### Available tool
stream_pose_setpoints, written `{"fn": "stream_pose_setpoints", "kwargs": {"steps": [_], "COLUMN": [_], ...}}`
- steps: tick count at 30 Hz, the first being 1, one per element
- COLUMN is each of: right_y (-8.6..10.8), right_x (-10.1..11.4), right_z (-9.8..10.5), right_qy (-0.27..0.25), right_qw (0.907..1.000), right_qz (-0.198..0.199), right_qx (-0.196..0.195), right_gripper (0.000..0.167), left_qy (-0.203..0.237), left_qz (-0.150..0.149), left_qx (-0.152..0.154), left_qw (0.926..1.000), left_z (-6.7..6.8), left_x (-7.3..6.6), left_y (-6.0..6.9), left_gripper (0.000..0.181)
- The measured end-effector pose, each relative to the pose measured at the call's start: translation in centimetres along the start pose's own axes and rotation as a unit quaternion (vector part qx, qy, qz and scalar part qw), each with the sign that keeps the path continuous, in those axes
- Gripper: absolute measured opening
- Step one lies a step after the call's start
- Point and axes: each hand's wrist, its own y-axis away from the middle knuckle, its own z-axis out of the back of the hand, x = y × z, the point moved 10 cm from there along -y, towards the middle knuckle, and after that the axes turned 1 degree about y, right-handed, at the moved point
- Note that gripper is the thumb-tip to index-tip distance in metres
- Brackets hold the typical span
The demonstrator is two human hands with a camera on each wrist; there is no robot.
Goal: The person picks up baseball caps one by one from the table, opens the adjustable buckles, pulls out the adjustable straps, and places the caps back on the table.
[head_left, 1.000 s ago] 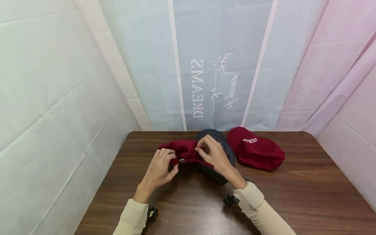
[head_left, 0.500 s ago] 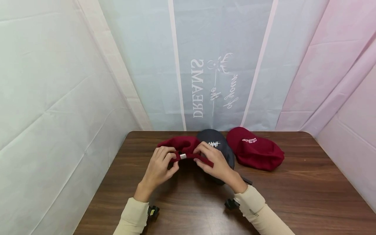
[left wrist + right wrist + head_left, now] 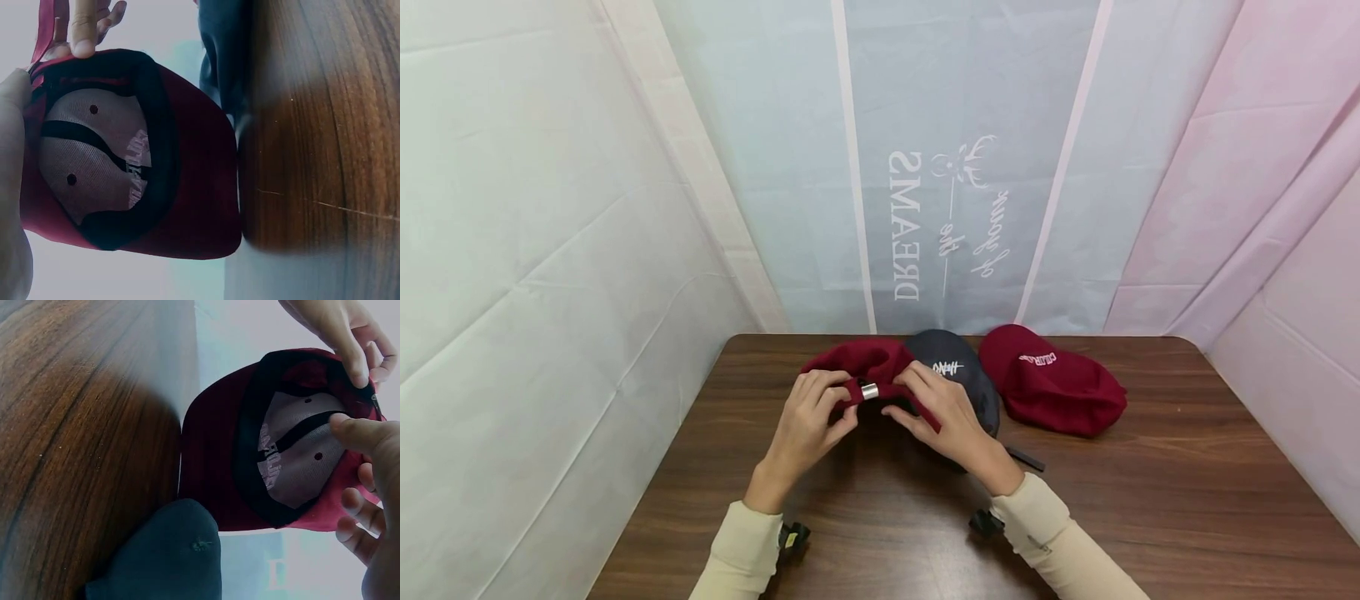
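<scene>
A dark-red baseball cap point(image 3: 872, 357) stands with its brim toward the table and its dark-banded inside point(image 3: 128, 150) facing the wrist cameras. A silver buckle point(image 3: 869, 392) sits on its back strap. My left hand point(image 3: 805, 421) grips the band just left of the buckle, thumb lower than the fingers. My right hand point(image 3: 947, 417) has its fingers bent over the band right of the buckle, its thumb spread a little apart below them. The strap's loose end point(image 3: 47, 28) runs along the right hand. The right palm side is partly hidden.
A dark navy cap point(image 3: 951, 354) with white lettering lies right behind the right hand, its strap point(image 3: 1026, 458) sticking out. Another dark-red cap point(image 3: 1060, 383) with white lettering lies farther right. The wooden table point(image 3: 1187, 500) meets a printed cloth backdrop point(image 3: 790, 183).
The right hand has come down from above the strap to the band, and its thumb has parted from the fingers. The band and buckle have tilted upward into view; the left hand keeps its grip.
</scene>
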Motion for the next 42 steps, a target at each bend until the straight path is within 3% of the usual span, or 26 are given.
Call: {"fn": "stream_pose_setpoints", "kwargs": {"steps": [7, 23, 42], "right_y": [-0.5, -1.4, -2.4], "right_x": [0.2, 0.9, 1.9], "right_z": [0.2, 2.1, 3.4], "right_qy": [0.002, -0.052, -0.069], "right_qw": [0.9999, 0.9965, 0.9951], "right_qz": [0.002, 0.0, 0.005], "right_qx": [-0.013, -0.066, -0.071], "right_gripper": [0.024, 0.017, 0.015], "left_qy": [0.008, 0.03, 0.073], "left_qz": [-0.006, -0.004, 0.025], "left_qx": [-0.015, -0.041, -0.053], "left_qw": [0.9998, 0.9987, 0.9957], "left_z": [0.7, 1.9, 2.7], "left_x": [0.0, -0.2, -0.2], "left_y": [-0.5, -1.9, -3.1], "left_gripper": [0.014, 0.019, 0.024]}}
